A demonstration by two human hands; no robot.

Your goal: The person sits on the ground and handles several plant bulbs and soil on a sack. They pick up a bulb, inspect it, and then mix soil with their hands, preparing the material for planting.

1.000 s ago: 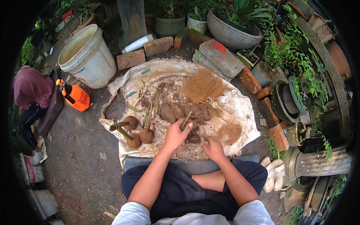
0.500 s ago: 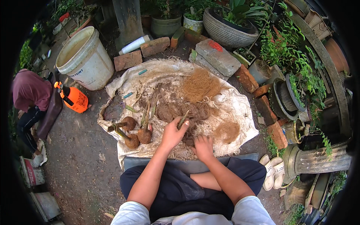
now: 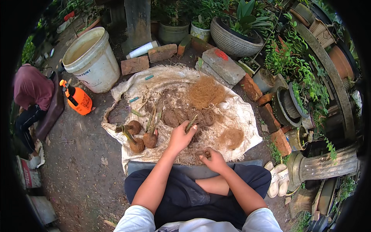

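My left hand (image 3: 180, 139) is closed around a short green plant cutting (image 3: 191, 122) whose tip points up; its lower end is hidden by the fingers. Near the sack's front edge, my right hand (image 3: 215, 161) has its fingers curled in, and what they hold, if anything, is hidden. Moist brown soil (image 3: 174, 116) lies heaped just beyond both hands on a spread whitish woven sack (image 3: 249, 133). Several brown round root balls (image 3: 150, 140) with green stems stand to the left. A large tangle of brown fibre (image 3: 206, 92) and a smaller fibre wad (image 3: 232, 138) lie to the right.
A white bucket (image 3: 96, 65) and an orange spray bottle (image 3: 79, 101) stand at the left, near a seated person (image 3: 33, 89). Bricks (image 3: 134, 65), a concrete block (image 3: 223, 65) and potted plants (image 3: 235, 38) border the far side. Sandals (image 3: 283, 179) lie at the right.
My right hand has drawn back slightly towards me and curled its fingers, which lay over the soil before. The left hand keeps hold of the cutting. The view has shifted slightly.
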